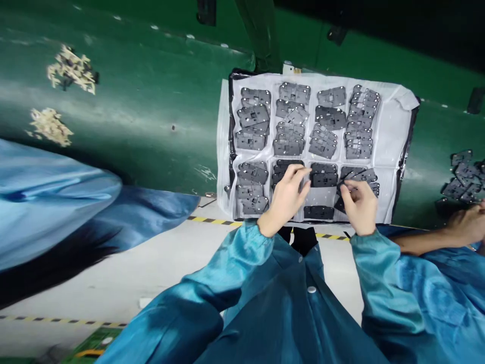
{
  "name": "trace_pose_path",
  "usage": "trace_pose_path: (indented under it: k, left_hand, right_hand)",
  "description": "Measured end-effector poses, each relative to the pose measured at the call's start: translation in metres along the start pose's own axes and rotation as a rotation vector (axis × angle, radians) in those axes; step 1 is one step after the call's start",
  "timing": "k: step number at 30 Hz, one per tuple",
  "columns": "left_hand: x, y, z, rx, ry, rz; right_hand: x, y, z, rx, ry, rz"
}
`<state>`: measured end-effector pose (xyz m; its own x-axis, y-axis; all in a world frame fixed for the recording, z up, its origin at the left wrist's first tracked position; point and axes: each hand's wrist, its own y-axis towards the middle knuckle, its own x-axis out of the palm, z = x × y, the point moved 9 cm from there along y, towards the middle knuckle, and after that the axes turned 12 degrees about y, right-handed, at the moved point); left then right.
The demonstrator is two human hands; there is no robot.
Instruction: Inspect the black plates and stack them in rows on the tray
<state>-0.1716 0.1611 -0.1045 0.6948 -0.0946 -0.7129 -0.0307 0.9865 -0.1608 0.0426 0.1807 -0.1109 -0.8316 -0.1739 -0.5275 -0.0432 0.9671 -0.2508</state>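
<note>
A tray lined with white sheeting point(390, 136) lies before me, bearing rows of dark grey flat plastic parts point(253, 117) in overlapping stacks. My left hand point(288, 196) hovers over the front rows, fingers loosely bent and apart, with no part visible in it. Beneath its fingertips is a partly covered stack point(280, 169); another stack point(324, 175) lies just to the right. My right hand point(360, 205) is closed at the front right stack, thumb and finger pinched at the edge of a dark flat part point(340, 203). The hand hides much of that part.
Two piles of small cream-coloured pieces point(71, 69) lie on the green bench point(151, 101) at left. More dark parts point(464, 177) are heaped at right, near another person's hand point(468, 222). A blue sleeve point(56, 197) of someone else reaches in from the left.
</note>
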Motion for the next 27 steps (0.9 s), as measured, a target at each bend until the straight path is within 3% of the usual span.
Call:
trace_pose_path:
  k: [2, 5, 8, 12, 14, 16, 20, 27]
  left_hand:
    - [-0.001, -0.016, 0.0, 0.049, 0.047, -0.056]
    - [0.011, -0.049, 0.005, 0.141, 0.083, -0.172]
    - [0.024, -0.072, 0.01, 0.203, 0.135, -0.224]
    - [0.021, -0.073, 0.018, 0.134, 0.047, -0.156]
    - [0.013, -0.066, 0.019, 0.021, -0.114, -0.112]
    - [0.014, -0.06, 0.019, -0.108, -0.328, -0.152]
    - [0.03, -0.058, 0.018, -0.411, -0.728, -0.289]
    - [0.031, -0.064, 0.011, -0.762, -0.972, -0.103]
  right_hand:
    - [0.003, -0.022, -0.004, -0.081, -0.154, -0.147]
    - [0.024, -0.056, 0.002, -0.126, -0.369, -0.381]
    - [0.039, -0.066, 0.01, -0.123, -0.479, -0.47]
    - [0.036, -0.055, -0.001, -0.119, -0.241, -0.511]
    - [0.03, -0.051, -0.011, -0.047, -0.037, -0.553]
    - [0.028, -0.052, -0.017, 0.079, 0.147, -0.597]
    - [0.03, -0.056, -0.025, 0.311, 0.452, -0.514]
    - [0.038, -0.06, -0.025, 0.424, 0.739, -0.179]
